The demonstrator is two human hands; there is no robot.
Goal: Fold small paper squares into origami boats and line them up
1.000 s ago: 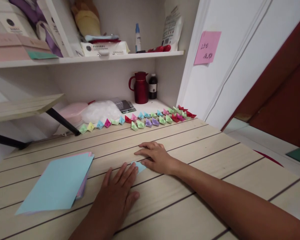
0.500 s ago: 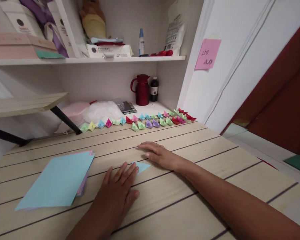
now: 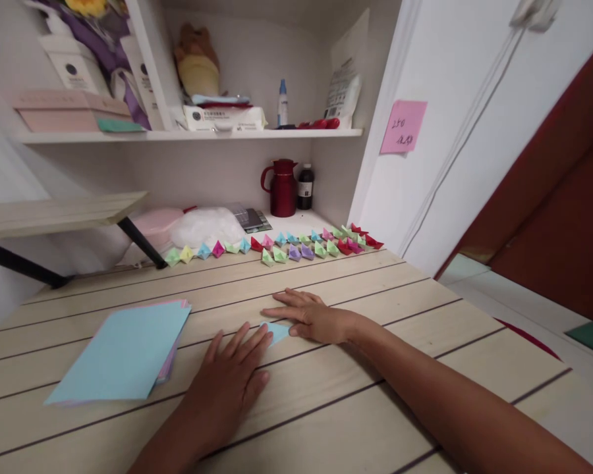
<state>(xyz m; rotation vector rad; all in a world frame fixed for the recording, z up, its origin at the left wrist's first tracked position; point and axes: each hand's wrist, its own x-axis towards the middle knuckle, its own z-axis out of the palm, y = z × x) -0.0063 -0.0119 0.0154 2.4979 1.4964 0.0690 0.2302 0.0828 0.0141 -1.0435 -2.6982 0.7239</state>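
Note:
A small piece of folded light-blue paper [image 3: 278,333] lies flat on the wooden table [image 3: 326,408], its visible part tapering to the right. My left hand [image 3: 234,375] rests palm down with fingers spread, the fingertips covering the paper's left part. At the paper's right tip is my right hand [image 3: 313,317], its thumb touching or nearly touching it and its fingers stretched out to the left above it. Left of my left hand sits a stack of coloured paper sheets [image 3: 128,352], a light-blue one on top.
Several small folded paper boats [image 3: 294,252] in many colours line the table's back edge. Behind them stand a red jug [image 3: 282,187] and a dark bottle [image 3: 305,186]. A small raised shelf [image 3: 64,214] with black legs is at the left. A pink note [image 3: 404,127] hangs on the wall.
My right hand has come down and closer to the paper, its thumb now at the right tip. My left hand stays on the paper. The camera view has shifted slightly.

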